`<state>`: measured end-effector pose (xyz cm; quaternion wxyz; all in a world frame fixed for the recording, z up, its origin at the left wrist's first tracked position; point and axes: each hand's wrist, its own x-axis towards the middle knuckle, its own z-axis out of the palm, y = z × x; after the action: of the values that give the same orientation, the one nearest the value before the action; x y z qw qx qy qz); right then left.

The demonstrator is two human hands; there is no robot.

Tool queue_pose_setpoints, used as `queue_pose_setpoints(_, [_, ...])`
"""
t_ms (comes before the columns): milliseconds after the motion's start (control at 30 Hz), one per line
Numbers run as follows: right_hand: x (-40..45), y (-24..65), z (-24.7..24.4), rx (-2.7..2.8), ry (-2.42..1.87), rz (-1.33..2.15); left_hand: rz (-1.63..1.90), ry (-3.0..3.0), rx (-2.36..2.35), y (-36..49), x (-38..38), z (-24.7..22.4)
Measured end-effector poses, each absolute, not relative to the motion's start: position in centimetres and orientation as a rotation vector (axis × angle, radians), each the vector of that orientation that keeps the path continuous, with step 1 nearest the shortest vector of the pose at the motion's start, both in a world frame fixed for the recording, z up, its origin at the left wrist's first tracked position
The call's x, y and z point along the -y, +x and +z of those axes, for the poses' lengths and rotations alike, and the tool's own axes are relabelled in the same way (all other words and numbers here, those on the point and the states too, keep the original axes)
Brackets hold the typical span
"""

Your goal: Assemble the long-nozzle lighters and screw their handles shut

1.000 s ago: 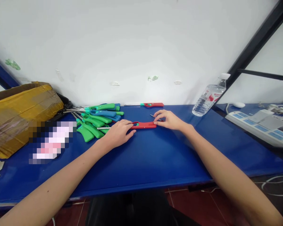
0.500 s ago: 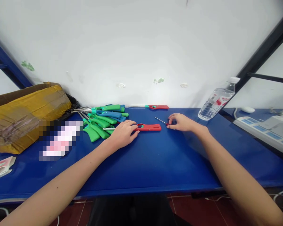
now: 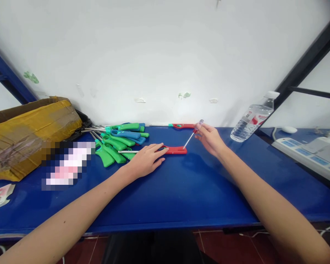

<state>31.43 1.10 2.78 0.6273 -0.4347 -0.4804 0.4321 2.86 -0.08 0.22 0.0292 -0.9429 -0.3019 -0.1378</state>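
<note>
A red long-necked lighter [image 3: 177,150] lies flat on the blue table, its metal rod pointing left. My left hand [image 3: 145,159] is laid over its middle and holds it against the table, fingers on top and thumb at the near side. Between the thumb and fingers of my right hand [image 3: 210,137] is a small screwdriver [image 3: 190,140] with a clear and red handle. It slants down to the left, and its tip is at the slot near the lighter's right end; whether it touches cannot be made out.
Green and blue lighters [image 3: 117,141] are heaped at the left. Another red lighter [image 3: 183,126] lies along the wall. A taped cardboard box [image 3: 30,135] stands far left. At the right are a water bottle [image 3: 251,119] and a power strip [image 3: 309,154].
My right hand has raised the screwdriver from low over the table, tilted it upright and brought its tip left to the lighter's end. My left hand stays on the lighter.
</note>
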Motion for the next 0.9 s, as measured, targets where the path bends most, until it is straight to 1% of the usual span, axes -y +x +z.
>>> queue_pose_setpoints(133, [-1.2,30.9,2.3,0.939,-0.878,1.204,-0.417,-2.901,0.92,2.8,0.0,0.1])
queue_pose_setpoints(233, [-1.3,30.9,2.3,0.902,-0.847,1.265,-0.418,-2.894,0.923,2.9,0.0,0.2])
queue_pose_setpoints(333, [-1.1,30.8,2.4,0.962,-0.827,1.234,-0.406,-2.895,0.928,2.9,0.0,0.2])
queue_pose_setpoints(533, [-0.5,30.3,3.2,1.103,-0.807,1.032,-0.401,-2.895,0.925,2.9,0.0,0.1])
queue_pose_setpoints(900, [-0.3,30.0,2.9,1.176,-0.809,1.108,-0.399,-2.899,0.934,3.0,0.0,0.0])
